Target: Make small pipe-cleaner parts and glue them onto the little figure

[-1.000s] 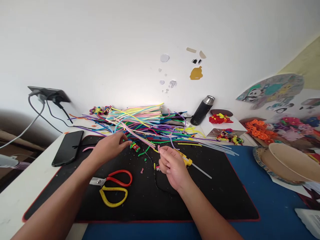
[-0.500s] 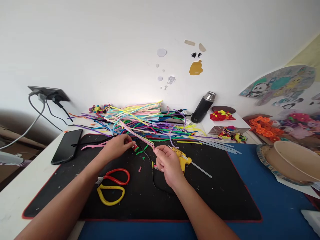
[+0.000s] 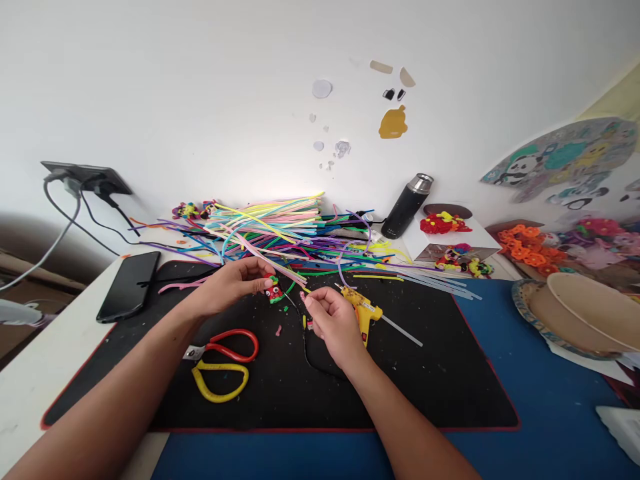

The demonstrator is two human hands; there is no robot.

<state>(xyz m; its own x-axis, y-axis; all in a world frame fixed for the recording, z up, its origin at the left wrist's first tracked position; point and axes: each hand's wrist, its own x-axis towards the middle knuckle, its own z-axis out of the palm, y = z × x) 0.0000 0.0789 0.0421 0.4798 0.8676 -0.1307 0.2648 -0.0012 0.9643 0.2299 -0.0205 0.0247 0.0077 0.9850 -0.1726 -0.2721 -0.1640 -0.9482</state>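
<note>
Red and green, with tiny googly eyes, the small pipe-cleaner figure (image 3: 273, 289) sits pinched in the left hand (image 3: 231, 285) above the black mat (image 3: 425, 393). Just right, the right hand (image 3: 334, 325) pinches a pink pipe cleaner (image 3: 260, 253) beside the yellow glue gun (image 3: 365, 311).

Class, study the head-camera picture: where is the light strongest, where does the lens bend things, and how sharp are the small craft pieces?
Head view: brightest on the wall just above the pipe cleaner pile; wide-angle bending curves the black mat edges and stretches both forearms; the small red figure at the left hand is too small for detail; the right hand casts only a soft shadow.
</note>
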